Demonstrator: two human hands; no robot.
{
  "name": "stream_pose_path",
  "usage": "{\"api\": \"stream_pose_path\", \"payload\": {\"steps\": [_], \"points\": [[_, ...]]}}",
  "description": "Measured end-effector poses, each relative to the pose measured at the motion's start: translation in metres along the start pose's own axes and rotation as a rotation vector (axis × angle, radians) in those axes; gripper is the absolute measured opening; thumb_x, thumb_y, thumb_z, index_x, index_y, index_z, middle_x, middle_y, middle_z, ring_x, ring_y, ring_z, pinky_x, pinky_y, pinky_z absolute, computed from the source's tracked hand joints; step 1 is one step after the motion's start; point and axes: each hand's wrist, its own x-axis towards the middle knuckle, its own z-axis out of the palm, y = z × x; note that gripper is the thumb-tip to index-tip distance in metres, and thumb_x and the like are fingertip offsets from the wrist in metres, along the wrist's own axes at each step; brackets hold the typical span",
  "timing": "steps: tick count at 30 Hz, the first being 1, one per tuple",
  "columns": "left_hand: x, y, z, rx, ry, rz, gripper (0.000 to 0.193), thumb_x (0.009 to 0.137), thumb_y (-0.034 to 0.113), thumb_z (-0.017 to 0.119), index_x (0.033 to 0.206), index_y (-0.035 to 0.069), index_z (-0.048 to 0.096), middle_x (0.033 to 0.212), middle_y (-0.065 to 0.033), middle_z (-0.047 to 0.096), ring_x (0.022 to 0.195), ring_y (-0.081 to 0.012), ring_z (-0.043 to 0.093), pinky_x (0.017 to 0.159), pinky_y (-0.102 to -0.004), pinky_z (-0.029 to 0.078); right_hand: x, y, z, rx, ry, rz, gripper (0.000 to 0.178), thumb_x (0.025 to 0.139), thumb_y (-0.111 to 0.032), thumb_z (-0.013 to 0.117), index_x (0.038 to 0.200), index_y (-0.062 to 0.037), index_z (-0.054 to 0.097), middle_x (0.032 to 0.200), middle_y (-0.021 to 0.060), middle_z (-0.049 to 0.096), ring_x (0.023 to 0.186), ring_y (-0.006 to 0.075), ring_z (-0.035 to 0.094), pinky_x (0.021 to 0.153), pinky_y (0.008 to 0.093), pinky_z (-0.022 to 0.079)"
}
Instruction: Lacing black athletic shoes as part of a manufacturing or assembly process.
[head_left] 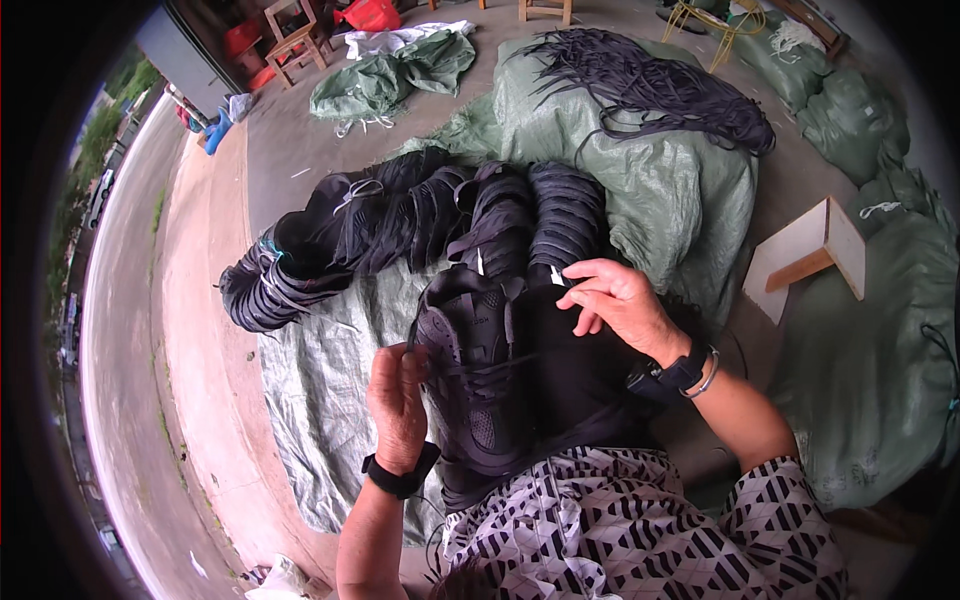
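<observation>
Head view, sole view. Working piece: a black lace-up shoe upper (pixel 470 375), just off centre at 6 o'clock, lying on the person's lap with its ankle opening toward 12 and its toe toward 6. The lap probably serves as a bench, leaving the lacing face up.

Left hand (pixel 397 405), at 7 o'clock: narrow, thumb and fingers closed at the upper's left edge — presumably to steady it. Cannot tell whether a lace is pinched there too.

Right hand (pixel 625 308), at 3 o'clock: raised over the black cloth (pixel 580 370) on the lap, thumb and forefinger close together, other fingers curled. Cannot tell if anything thin is held; a small white tab (pixel 556 275) shows just beside the fingertips.

Nested dark uppers (pixel 568 215) form a packed row at 1 o'clock; another dark row (pixel 390 225) bends round to 10. Nesting likely keeps them compact and within reach.

Black lace bundle (pixel 660 90), at 1 o'clock: heaped on a green woven sack (pixel 680 195), perhaps to keep it off the floor. Green woven sheet (pixel 325 420), at 8 — probably a clean ground layer.
</observation>
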Motion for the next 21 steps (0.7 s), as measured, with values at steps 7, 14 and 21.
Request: {"api": "stream_pose_path", "payload": {"steps": [7, 14, 21], "points": [[-0.014, 0.017, -0.020, 0.180, -0.450, -0.219, 0.032, 0.092, 0.025, 0.060, 0.074, -0.001, 0.059, 0.062, -0.0020, 0.055, 0.061, -0.0077, 0.049, 0.057, -0.0238, 0.041, 0.021, 0.011, 0.008, 0.176, -0.016, 0.092, 0.026, 0.088, -0.005, 0.052, 0.113, 0.0027, 0.055, 0.091, 0.0119, 0.065, 0.062, 0.0101, 0.059, 0.053, 0.0221, 0.046], [-0.013, 0.013, -0.014, -0.062, -0.161, -0.216, 0.026, 0.093, 0.023, 0.059, 0.087, -0.002, 0.062, 0.072, -0.0022, 0.060, 0.066, -0.0069, 0.052, 0.061, -0.0228, 0.043, 0.011, 0.012, -0.002, 0.407, 0.056, 0.115, 0.032, 0.093, -0.013, 0.050, 0.122, 0.0009, 0.046, 0.103, 0.0182, 0.063, 0.083, 0.0211, 0.065, 0.067, 0.0278, 0.050], [-0.008, 0.010, -0.012, -0.065, -0.286, -0.270, 0.024, 0.092, 0.021, 0.062, 0.083, -0.001, 0.064, 0.070, 0.0035, 0.056, 0.066, -0.0045, 0.046, 0.061, -0.0219, 0.039, 0.012, 0.021, -0.009, 0.030, 0.158, 0.248, 0.017, 0.094, -0.020, 0.051, 0.096, -0.0032, 0.054, 0.060, 0.0013, 0.056, 0.043, 0.0056, 0.045, 0.037, 0.0192, 0.031]]}}
